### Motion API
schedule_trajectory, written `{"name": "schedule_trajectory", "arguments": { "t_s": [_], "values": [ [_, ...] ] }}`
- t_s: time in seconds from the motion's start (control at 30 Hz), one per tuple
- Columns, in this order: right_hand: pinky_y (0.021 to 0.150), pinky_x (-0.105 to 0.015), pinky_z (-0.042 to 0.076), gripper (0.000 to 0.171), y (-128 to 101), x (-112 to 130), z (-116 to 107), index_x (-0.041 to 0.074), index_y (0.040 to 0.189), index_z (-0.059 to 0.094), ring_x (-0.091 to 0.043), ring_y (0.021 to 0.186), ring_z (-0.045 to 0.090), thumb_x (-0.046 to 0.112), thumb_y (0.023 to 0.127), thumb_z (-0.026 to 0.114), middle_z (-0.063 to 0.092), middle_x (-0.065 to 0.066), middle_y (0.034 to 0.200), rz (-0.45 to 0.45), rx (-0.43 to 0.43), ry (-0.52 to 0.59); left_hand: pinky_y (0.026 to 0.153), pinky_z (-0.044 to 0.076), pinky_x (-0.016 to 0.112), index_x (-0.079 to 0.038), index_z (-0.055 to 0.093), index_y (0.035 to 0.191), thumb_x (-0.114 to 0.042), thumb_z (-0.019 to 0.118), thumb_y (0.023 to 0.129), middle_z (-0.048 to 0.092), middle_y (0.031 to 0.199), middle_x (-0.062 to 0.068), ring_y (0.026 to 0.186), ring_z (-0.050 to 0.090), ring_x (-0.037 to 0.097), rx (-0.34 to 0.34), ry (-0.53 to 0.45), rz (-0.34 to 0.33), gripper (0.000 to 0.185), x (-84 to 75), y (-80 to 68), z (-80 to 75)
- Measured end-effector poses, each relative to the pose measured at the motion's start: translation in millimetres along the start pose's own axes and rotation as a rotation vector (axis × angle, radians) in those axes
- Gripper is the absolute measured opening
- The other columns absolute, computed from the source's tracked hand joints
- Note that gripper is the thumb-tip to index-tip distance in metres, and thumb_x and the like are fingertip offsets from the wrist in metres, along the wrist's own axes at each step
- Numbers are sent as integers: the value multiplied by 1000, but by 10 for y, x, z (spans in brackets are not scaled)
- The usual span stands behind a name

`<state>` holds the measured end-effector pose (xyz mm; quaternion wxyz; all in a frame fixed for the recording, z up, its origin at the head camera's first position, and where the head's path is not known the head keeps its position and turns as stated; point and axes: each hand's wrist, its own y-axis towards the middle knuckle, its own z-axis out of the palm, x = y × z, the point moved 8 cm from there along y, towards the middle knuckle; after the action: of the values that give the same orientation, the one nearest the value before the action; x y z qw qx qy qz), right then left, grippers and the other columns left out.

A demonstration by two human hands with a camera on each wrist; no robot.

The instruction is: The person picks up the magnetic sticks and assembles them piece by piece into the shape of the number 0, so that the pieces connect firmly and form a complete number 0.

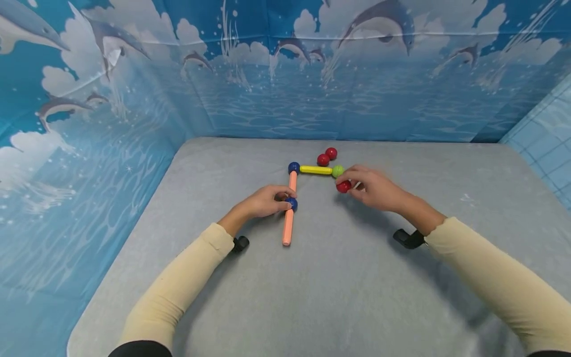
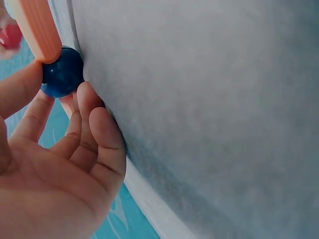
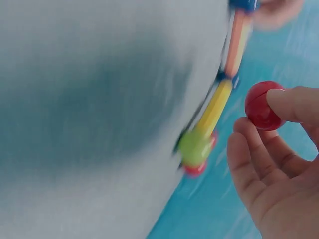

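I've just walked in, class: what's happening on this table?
A person's left hand grips the nearer blue ball, between two orange rods. The right hand holds a red ball, apart from the joined pieces. A yellow rod runs from the farther blue ball to a green ball.

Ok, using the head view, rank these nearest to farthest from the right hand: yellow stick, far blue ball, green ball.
1. Green ball, left of the right hand
2. Yellow stick, farther left
3. Far blue ball, at the stick's left end

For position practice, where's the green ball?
In the head view, the green ball is at the right end of the yellow stick, beside the right hand.
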<state>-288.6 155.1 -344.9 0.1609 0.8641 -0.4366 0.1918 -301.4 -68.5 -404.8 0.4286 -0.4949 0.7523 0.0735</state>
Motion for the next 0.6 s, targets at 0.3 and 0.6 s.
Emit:
{"name": "schedule_trajectory", "arguments": {
  "t_s": [0.3,0.6],
  "values": [
    [85,-32,59,36,-272,563,364,16,119,67,-16,108,60,0,87,72,65,0,119,-96,112,201,84,49,30,-21,61,134,-18,58,100,61,134,10,105,58,20,6,5,-6,34,19,-18,16],
    [86,-25,57,35,-402,1012,789,14,121,65,-12,102,60,5,88,73,64,2,117,-132,216,343,84,49,32,-21,61,134,-20,58,100,61,134,11,102,59,21,4,6,-2,34,6,11,9]
  ]
}}
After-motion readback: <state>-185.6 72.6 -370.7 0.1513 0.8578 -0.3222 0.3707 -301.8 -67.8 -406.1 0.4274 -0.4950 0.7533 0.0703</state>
